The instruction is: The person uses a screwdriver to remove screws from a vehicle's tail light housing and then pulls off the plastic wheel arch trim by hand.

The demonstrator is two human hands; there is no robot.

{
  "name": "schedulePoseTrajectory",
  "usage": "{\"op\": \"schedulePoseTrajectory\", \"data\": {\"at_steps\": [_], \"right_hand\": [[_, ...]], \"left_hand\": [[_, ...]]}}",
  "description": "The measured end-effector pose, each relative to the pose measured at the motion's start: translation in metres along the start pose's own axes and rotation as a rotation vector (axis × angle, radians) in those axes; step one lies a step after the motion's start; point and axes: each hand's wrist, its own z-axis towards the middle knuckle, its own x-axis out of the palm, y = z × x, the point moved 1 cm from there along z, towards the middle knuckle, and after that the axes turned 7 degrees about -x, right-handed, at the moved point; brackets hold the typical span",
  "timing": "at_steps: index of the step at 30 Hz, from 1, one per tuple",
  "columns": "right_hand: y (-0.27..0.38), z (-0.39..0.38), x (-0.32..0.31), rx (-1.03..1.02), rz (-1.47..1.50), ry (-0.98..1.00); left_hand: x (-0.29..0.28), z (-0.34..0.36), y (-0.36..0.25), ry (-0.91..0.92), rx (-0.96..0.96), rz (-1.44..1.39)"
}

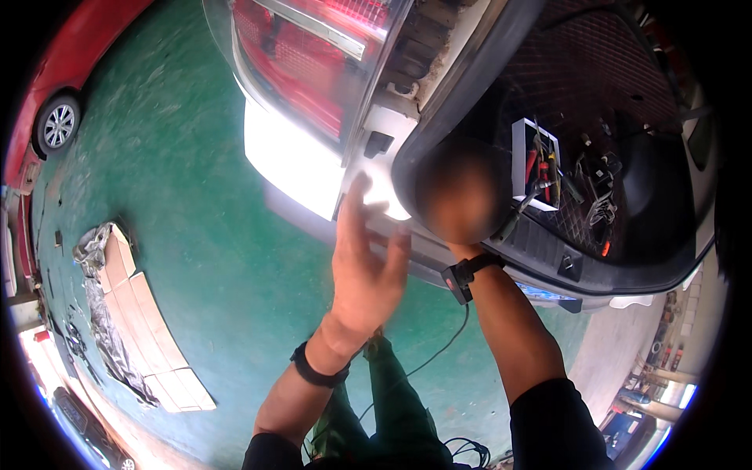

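My left hand point(364, 266), slightly blurred, is raised beside the white body edge point(384, 129) below a car's red tail lamp point(294, 63), fingers apart and holding nothing visible. My right hand point(462, 200) reaches to the dark opening at the trunk's left edge, near the black seal point(431, 125); a round blur covers its fingers, so what it holds or touches is hidden. Just right of it, a white box point(519, 157) of screwdrivers and pliers sits in the trunk, with more loose tools point(601, 207) farther right on the quilted liner point(587, 78).
A red car point(31, 125) stands at the far left on the green floor point(164, 196). Flattened cardboard point(157, 337) with crumpled silver sheeting point(106, 321) lies at the lower left. A black cable point(427, 360) runs down past my legs. A dark car point(82, 427) shows at the lower left rim.
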Motion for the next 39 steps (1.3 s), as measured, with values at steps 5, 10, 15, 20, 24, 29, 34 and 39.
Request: {"op": "schedulePoseTrajectory", "data": {"at_steps": [5, 10, 15, 20, 24, 29, 34, 39], "right_hand": [[0.001, 0.002, -0.005, 0.009, -0.012, 0.016], [0.004, 0.003, -0.004, 0.016, 0.012, 0.023], [-0.035, -0.012, 0.038, -0.106, -0.004, -0.053], [-0.013, -0.005, 0.019, -0.145, -0.029, -0.083], [-0.022, -0.009, 0.025, -0.160, -0.021, -0.044], [-0.035, -0.014, 0.048, -0.071, -0.019, 0.125], [-0.021, -0.008, 0.029, -0.065, 0.051, 0.030], [-0.019, -0.003, 0.011, 0.020, 0.240, 0.059]], "left_hand": [[0.016, 0.022, -0.007, -0.080, 0.107, 0.133], [0.020, 0.025, -0.010, -0.092, -0.035, -0.078], [0.022, 0.027, -0.023, -0.102, -0.069, 0.013], [0.021, 0.025, -0.019, -0.141, -0.056, 0.065], [0.026, 0.013, -0.020, -0.095, -0.041, 0.151], [0.019, -0.014, -0.021, 0.058, 0.134, 0.420], [0.019, -0.047, -0.011, 0.149, -0.206, 0.258], [0.005, -0.093, -0.030, 0.225, -0.515, 0.271]]}}
